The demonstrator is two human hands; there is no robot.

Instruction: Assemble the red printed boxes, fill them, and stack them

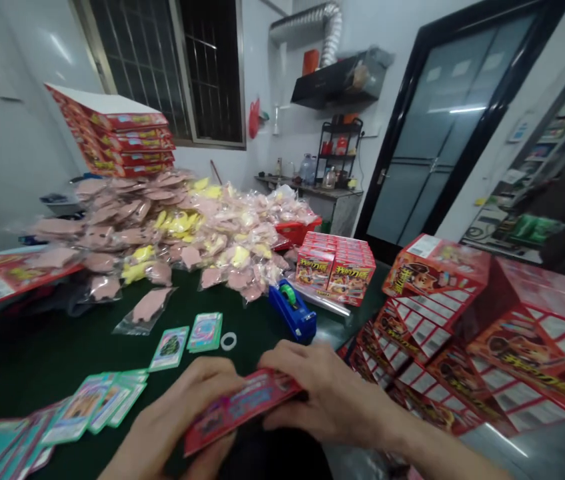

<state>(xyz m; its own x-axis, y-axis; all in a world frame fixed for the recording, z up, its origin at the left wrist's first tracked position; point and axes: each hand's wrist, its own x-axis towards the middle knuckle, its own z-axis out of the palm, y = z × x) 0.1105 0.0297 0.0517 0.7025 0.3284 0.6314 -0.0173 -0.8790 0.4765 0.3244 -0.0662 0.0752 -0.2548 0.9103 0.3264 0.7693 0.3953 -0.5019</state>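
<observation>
the left hand (182,407) and right hand (327,393) are gripping a glossy red card pack (242,410), flat and thin, with curled fingers, holding it above the edge of the dark green table (57,360), near fanned smooth cards (92,403) and a chunky blue tape dispenser (292,310).

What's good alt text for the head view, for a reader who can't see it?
A person's left hand and right hand hold a flat red and pink packet over a dark green table. Teal-bordered cards lie at left, with a blue tape dispenser ahead, a heap of pink and yellow bagged items beyond, and red printed boxes at right.
</observation>
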